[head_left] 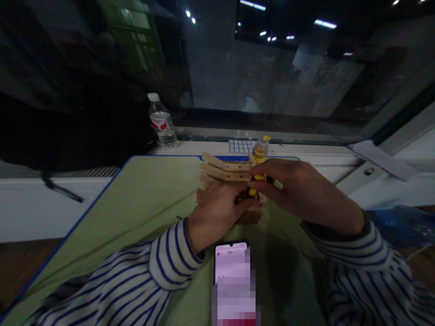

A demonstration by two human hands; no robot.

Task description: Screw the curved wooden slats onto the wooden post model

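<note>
In the head view, my right hand (295, 185) pinches a small yellow-and-black tool handle (259, 177) between thumb and fingertips. My left hand (217, 208) is closed at the near side of a wooden assembly (228, 166), its thumb and finger around a second yellow-and-black piece (252, 192). Whether the two yellow-and-black pieces belong to one tool, I cannot tell. Several angled wooden slats with dark holes make up the assembly, which is partly hidden behind my left hand. Both hands nearly meet at its right side.
A phone (233, 267) lies on the green table (136, 194) in front of me. On the windowsill stand a water bottle (162, 122) and a clear wrapper with yellow print (261, 149), beside a blue-gridded sheet (240, 146). Papers (377, 156) rest at the right.
</note>
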